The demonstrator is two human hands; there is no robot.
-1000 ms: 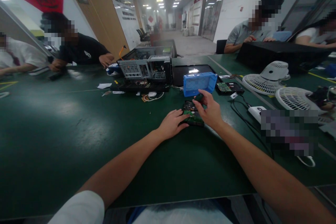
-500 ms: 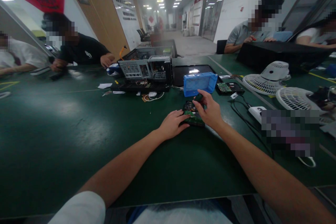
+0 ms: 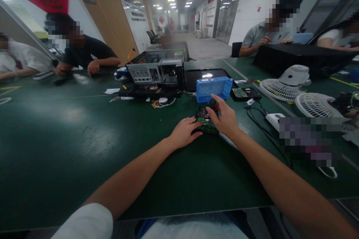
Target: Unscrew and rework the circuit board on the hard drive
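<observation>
On the green table lies a hard drive (image 3: 206,127), its green circuit board facing up. My left hand (image 3: 185,131) steadies it from the left, the fingers over the board and the thumb at the near edge. Above the drive's right side, my right hand (image 3: 224,117) is closed around the short dark handle of a screwdriver (image 3: 212,103); its tip is too small and dark to make out. Just behind stands a blue plastic bin (image 3: 214,89), tipped on its side.
An opened computer case (image 3: 155,73) stands behind to the left. A second hard drive (image 3: 246,93), a power strip (image 3: 275,119) with cables and white fans (image 3: 280,84) lie to the right. Several people sit across the table, one beside a black case (image 3: 303,58).
My hands and the hard drive stay almost in place. Across the table on the left, a person's hand has drawn back from near the computer case.
</observation>
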